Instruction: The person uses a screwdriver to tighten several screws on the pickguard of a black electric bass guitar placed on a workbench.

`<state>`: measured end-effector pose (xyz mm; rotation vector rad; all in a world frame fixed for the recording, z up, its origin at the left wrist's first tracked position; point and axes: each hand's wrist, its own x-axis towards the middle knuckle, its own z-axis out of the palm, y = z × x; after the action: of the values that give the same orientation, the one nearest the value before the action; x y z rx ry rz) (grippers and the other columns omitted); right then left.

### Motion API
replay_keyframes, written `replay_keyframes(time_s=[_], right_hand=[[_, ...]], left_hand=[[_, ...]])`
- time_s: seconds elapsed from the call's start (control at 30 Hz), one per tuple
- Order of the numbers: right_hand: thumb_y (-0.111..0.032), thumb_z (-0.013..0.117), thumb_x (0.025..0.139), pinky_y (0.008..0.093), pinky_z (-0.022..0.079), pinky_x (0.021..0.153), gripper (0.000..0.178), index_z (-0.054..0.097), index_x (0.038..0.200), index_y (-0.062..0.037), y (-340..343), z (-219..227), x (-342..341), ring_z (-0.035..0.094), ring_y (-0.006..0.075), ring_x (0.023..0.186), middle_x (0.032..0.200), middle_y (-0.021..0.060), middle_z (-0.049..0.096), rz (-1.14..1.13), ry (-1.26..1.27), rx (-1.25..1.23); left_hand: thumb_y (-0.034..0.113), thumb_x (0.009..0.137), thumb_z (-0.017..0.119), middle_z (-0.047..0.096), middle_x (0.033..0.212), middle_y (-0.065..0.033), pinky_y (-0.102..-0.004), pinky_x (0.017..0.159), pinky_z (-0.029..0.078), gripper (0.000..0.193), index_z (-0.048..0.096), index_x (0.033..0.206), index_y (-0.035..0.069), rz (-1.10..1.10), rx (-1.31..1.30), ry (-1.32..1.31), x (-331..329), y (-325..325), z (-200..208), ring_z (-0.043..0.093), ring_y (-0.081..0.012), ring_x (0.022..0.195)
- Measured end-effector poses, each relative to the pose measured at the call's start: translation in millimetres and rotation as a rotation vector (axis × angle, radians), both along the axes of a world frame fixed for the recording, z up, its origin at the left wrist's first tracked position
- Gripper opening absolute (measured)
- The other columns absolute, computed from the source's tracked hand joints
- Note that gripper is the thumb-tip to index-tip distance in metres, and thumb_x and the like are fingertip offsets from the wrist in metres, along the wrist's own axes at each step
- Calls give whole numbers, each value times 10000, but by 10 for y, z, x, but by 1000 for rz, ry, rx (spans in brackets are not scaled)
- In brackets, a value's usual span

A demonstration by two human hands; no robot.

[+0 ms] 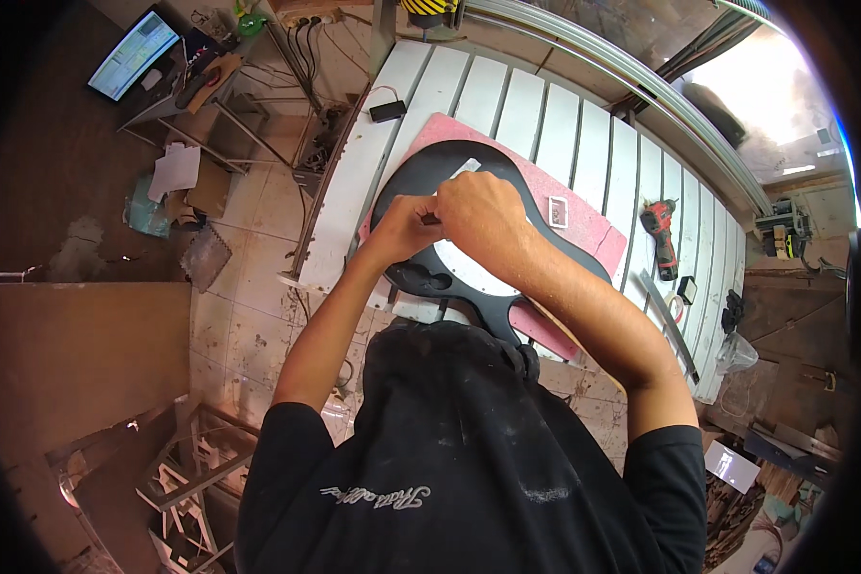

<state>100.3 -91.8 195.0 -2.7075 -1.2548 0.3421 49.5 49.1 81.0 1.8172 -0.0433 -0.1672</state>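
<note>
A black, curved piece shaped like a guitar body [418,165] lies on a pink board [598,239], with a white panel [474,271] on its middle. Both my hands are over it, close together. My left hand [404,230] has its fingers bent and pressed together near a small dark thing between the hands. My right hand [488,215] is curled beside it, knuckles up. What either hand grips is hidden. A pale flat piece [469,166] shows just beyond my right hand. Toward me, the black piece has a rounded recess [434,281].
A white slatted table [555,134] carries everything. A small white rectangular frame [558,212] sits right of my hands. Farther right are a red-and-black cordless drill [660,239], a metal straightedge [670,325] and a tape roll [677,307]. A small black box [387,112] lies far left.
</note>
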Motion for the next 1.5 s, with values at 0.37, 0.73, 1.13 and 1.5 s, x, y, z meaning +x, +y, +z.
replay_keyframes(time_s=[0.37,0.73,1.13,1.5], right_hand=[[-66,684,721,421,563,657,113,699,777,31,-94,-158,82,683,391,798,793,260,661,44,-36,158],[-148,745,738,374,521,633,206,692,852,16,-764,509,578,678,301,680,781,162,694,-325,179,396],[-161,677,897,223,519,538,252,649,1037,46,-2744,-30,100,581,83,610,846,79,669,-1105,383,1037],[-159,694,892,208,505,493,261,635,1045,44,-3397,-432,-660,548,63,579,830,61,638,-1440,300,1211]], left_hand=[[93,838,738,725,851,-84,-274,686,491,198,697,988,-29,-23,92,11,-25,-18,-134,612,-66,777],[86,857,709,731,951,-110,-251,774,518,242,693,1061,-45,128,28,-112,515,-257,-392,658,-98,855],[229,792,678,688,893,-145,-446,777,507,215,739,914,63,-160,446,-367,1226,-1478,-698,647,-338,876],[195,704,697,676,855,-169,-477,783,519,165,765,818,97,-273,801,-250,1792,-2139,-1228,659,-368,852]])
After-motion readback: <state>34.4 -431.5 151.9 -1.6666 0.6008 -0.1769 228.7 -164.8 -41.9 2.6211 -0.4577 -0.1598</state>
